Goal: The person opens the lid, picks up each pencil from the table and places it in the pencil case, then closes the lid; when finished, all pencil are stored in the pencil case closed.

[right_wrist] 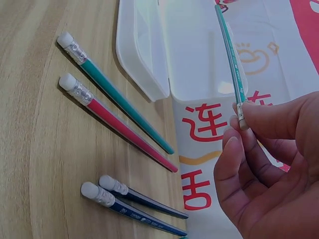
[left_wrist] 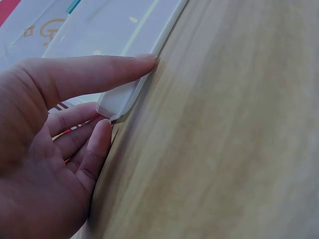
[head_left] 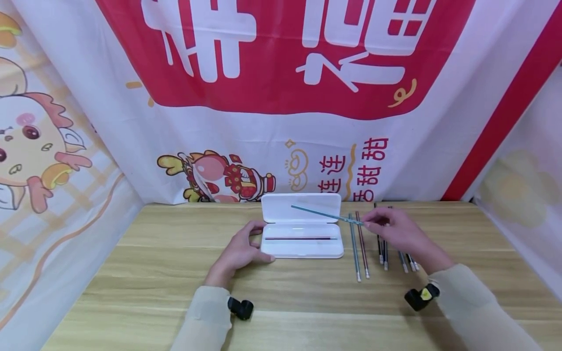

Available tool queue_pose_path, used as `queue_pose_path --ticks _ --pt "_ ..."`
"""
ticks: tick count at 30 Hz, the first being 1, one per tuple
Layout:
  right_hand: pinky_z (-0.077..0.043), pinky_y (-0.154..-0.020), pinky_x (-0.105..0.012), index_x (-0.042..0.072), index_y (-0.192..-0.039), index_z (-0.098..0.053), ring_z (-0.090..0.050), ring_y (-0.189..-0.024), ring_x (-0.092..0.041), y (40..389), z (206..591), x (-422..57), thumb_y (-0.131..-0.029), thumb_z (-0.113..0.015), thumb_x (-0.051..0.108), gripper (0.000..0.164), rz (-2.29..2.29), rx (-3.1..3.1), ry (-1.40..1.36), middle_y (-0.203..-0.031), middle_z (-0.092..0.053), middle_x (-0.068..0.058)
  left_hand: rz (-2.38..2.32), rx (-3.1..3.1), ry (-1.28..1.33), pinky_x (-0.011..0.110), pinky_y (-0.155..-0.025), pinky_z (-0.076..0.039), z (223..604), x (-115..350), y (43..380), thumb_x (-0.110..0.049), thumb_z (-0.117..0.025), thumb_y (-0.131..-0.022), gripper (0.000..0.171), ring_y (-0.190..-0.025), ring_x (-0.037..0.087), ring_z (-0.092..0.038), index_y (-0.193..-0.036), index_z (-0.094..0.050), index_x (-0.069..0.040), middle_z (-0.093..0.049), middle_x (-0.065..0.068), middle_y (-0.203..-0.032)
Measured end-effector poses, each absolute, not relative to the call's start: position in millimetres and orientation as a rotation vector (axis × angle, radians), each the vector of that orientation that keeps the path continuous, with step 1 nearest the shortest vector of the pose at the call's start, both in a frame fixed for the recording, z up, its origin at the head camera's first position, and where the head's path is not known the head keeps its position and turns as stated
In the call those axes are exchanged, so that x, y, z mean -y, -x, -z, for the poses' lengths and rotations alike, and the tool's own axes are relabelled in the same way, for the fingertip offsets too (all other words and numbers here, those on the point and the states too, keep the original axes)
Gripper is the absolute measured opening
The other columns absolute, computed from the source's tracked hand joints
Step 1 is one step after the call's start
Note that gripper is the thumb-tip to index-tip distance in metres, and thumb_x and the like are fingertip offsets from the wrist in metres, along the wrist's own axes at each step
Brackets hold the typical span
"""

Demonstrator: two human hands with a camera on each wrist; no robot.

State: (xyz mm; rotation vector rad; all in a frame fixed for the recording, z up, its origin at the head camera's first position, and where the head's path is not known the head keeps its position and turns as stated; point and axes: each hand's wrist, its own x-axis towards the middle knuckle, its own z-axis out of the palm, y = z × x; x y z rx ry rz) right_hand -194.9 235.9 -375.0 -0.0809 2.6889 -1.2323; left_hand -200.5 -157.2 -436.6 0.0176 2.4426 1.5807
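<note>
A white pencil case (head_left: 303,254) lies with its lid raised against the cloth, one dark red pencil (head_left: 300,238) lying lengthwise inside. My left hand (head_left: 242,248) holds the case at its left end, the thumb along the front edge and the fingers (left_wrist: 94,149) at the corner and side. My right hand (head_left: 395,228) pinches a green pencil (right_wrist: 230,55) near its eraser end between thumb and fingers. That pencil slants up to the left, overlapping the open lid (head_left: 281,214) in the head view.
Right of the case, a green pencil (right_wrist: 124,102) and a red pencil (right_wrist: 122,122) lie side by side, eraser ends towards me. Several dark pencils (head_left: 381,251) lie farther right, partly under my right hand. A printed cloth (head_left: 272,126) hangs behind the wooden table (head_left: 316,302).
</note>
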Motion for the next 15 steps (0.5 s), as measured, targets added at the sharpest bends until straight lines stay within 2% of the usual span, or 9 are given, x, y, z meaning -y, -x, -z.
queue_pose_path --ticks 5,15 --pt "-0.059 -0.085 -0.039 0.012 -0.128 -0.072 -0.061 -0.107 -0.028 199.6 375.9 -229.2 -0.108 -0.066 0.027 0.026 1.248 -2.677 0.086 -0.123 -0.067 -0.013 -1.558 -2.462 -0.015 0.052 -0.112 -0.055 439.2 158.3 201.4 -0.007 -0.098 -0.075 0.083 -0.119 0.030 -0.068 -0.147 -0.058 -0.021 -0.055 0.013 -0.157" --pt "-0.054 -0.084 -0.033 0.011 -0.122 -0.075 -0.062 -0.107 -0.025 213.8 383.0 -210.2 -0.107 -0.066 0.021 0.021 1.192 -2.723 0.197 -0.119 -0.071 -0.010 -1.547 -2.478 -0.009 0.052 -0.111 -0.056 443.7 158.1 203.9 -0.008 -0.098 -0.074 0.084 -0.118 0.028 -0.069 -0.147 -0.059 -0.022 -0.056 0.012 -0.156"
